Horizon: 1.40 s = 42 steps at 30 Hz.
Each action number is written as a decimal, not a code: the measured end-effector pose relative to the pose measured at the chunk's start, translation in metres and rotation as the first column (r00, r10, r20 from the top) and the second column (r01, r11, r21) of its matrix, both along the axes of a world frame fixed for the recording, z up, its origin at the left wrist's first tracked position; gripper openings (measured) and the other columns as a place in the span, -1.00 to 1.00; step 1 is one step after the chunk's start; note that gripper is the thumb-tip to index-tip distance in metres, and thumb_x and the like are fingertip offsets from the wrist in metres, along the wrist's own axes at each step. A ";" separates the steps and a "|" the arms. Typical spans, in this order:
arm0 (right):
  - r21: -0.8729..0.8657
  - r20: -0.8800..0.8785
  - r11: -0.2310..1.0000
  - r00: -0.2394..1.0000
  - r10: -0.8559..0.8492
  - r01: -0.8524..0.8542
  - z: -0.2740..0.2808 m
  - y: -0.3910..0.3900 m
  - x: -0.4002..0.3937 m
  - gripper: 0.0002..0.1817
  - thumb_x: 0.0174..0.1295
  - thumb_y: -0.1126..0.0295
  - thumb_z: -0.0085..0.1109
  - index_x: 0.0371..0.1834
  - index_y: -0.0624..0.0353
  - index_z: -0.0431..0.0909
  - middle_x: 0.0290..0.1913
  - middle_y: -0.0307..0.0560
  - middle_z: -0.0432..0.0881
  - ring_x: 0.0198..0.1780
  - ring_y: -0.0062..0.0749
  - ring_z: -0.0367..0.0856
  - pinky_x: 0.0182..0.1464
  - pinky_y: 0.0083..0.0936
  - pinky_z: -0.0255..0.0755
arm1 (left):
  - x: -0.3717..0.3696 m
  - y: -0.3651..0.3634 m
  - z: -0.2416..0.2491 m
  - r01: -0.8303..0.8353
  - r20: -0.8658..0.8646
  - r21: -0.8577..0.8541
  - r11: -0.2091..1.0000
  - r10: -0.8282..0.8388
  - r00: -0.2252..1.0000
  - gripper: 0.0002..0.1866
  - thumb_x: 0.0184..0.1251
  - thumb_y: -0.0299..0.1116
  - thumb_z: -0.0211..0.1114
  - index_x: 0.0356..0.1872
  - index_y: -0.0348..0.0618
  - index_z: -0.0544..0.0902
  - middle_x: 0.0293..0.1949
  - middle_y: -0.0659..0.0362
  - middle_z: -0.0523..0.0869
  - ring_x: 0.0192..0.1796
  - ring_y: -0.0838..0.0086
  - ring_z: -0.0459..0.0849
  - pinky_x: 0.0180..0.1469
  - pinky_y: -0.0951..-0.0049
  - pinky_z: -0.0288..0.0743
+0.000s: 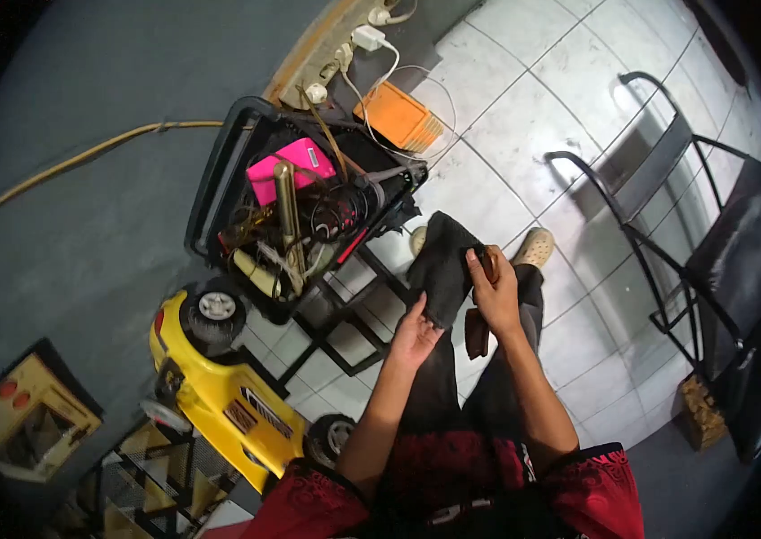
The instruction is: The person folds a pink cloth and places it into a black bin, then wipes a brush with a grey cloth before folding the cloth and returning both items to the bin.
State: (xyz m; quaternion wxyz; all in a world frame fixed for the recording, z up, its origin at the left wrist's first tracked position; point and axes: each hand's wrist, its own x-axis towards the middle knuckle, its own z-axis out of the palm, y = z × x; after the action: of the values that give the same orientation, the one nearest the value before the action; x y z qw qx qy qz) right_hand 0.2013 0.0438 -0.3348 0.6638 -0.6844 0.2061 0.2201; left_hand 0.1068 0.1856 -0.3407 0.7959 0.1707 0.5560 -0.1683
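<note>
Two hands are working together: the right hand (494,296) is gripping a brown strap (477,331), while the left hand (415,337), half-open, is steadying the dark cloth (442,260) and ought to be keeping it taut.

1. Left of hands: crate (219,171) crammed with cables and tools; tight entry.
2. Lower left: yellow toy car (219,386) blocks floor.
3. Right: open tiled floor (542,135) up to black chair (704,242).
4. Ahead: power strip (327,54), orange box (398,117) by wall.

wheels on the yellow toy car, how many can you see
3. One black wheel with a white hub at the car's upper end beside the black crate, one at the lower end near the person's left elbow, one partly visible on the far side. A fourth is probably hidden.
</note>
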 end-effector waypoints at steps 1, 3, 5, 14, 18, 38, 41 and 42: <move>-0.039 -0.050 0.999 0.999 -0.004 0.002 -0.011 0.012 0.001 -0.67 0.31 0.21 0.16 -0.25 0.34 0.48 -0.53 -0.27 0.40 -0.46 -0.66 0.25 -0.39 -0.63 0.26 | -0.001 0.010 -0.016 -0.035 -0.048 0.021 0.999 0.036 0.998 -0.73 0.36 -0.29 0.22 -0.01 -0.18 0.56 -0.02 0.13 0.64 0.02 0.38 0.61 0.07 0.39 0.56; -0.091 -0.125 0.996 0.992 -0.034 0.023 -0.040 0.039 0.000 -0.67 0.26 0.22 0.20 -0.18 0.34 0.56 -0.49 -0.12 0.57 -0.41 -0.61 0.45 -0.31 -0.61 0.36 | -0.005 0.033 -0.048 -0.080 -0.101 0.018 0.997 0.082 0.992 -0.73 0.36 -0.29 0.21 -0.02 -0.21 0.55 -0.05 0.11 0.64 -0.01 0.38 0.61 0.04 0.35 0.58; -0.125 -0.112 0.992 0.994 -0.009 -0.005 -0.084 0.068 -0.008 -0.66 0.24 0.22 0.22 -0.17 0.34 0.55 -0.45 -0.03 0.61 -0.38 -0.55 0.53 -0.29 -0.58 0.39 | -0.006 0.056 -0.080 -0.206 -0.137 -0.008 0.979 0.203 0.970 -0.73 0.37 -0.32 0.20 -0.02 -0.25 0.54 -0.08 0.06 0.62 -0.06 0.35 0.60 -0.05 0.28 0.62; 0.227 0.095 0.967 0.985 -0.143 0.118 -0.160 0.192 0.044 -0.72 0.19 0.37 0.27 -0.11 0.31 0.55 -0.33 0.01 0.65 -0.28 -0.54 0.60 -0.24 -0.58 0.44 | 0.049 0.170 -0.165 -0.340 0.325 0.389 0.856 0.218 0.920 -0.58 0.40 -0.36 0.15 0.22 -0.28 0.36 0.16 -0.01 0.46 0.20 0.27 0.46 0.04 0.36 0.59; 0.329 -0.016 0.928 0.983 -0.181 0.176 -0.176 0.221 0.086 -0.70 0.17 0.34 0.28 -0.12 0.33 0.55 -0.30 0.09 0.65 -0.24 -0.36 0.65 -0.19 -0.48 0.47 | 0.054 0.188 -0.200 -0.195 0.223 0.483 0.854 0.096 0.970 -0.55 0.41 -0.35 0.14 0.24 -0.28 0.32 0.18 -0.02 0.44 0.22 0.27 0.44 0.08 0.35 0.57; -0.300 0.071 0.922 0.969 -0.235 0.246 -0.216 0.210 0.071 -0.80 0.09 0.42 0.17 -0.25 0.29 0.57 -0.33 0.33 0.57 -0.25 0.25 0.56 -0.16 -0.10 0.41 | 0.053 0.207 -0.282 0.468 -0.220 0.672 0.574 -0.449 0.866 -0.34 0.37 -0.30 0.21 0.39 -0.10 0.09 0.25 -0.03 0.34 0.27 0.23 0.40 0.30 0.28 0.35; -0.190 0.094 0.977 0.992 -0.081 0.098 -0.198 0.182 0.039 -0.64 0.03 0.54 0.08 -0.03 0.20 0.55 -0.26 0.30 0.59 -0.14 0.23 0.57 -0.09 -0.12 0.42 | 0.034 0.176 -0.251 0.562 -0.255 0.785 0.261 -0.690 0.678 -0.23 0.31 -0.24 0.27 0.43 -0.05 0.01 0.26 0.00 0.34 0.26 0.21 0.41 0.30 0.20 0.32; -0.098 0.148 0.990 0.985 -0.089 0.104 -0.207 0.174 0.019 -0.53 0.00 0.54 0.10 0.08 0.14 0.53 -0.04 0.28 0.59 0.07 0.04 0.57 0.12 -0.27 0.41 | 0.032 0.159 -0.226 0.557 -0.354 0.829 -0.039 -0.808 0.471 -0.16 0.28 -0.20 0.30 0.45 -0.05 -0.04 0.26 0.01 0.35 0.26 0.20 0.41 0.31 0.16 0.30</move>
State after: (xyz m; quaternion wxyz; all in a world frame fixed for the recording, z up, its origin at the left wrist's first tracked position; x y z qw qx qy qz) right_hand 0.2203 0.2181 -0.5421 0.6496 -0.7219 0.2020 0.1266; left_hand 0.1388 0.3442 -0.5664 0.4378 0.8279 0.2854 -0.2038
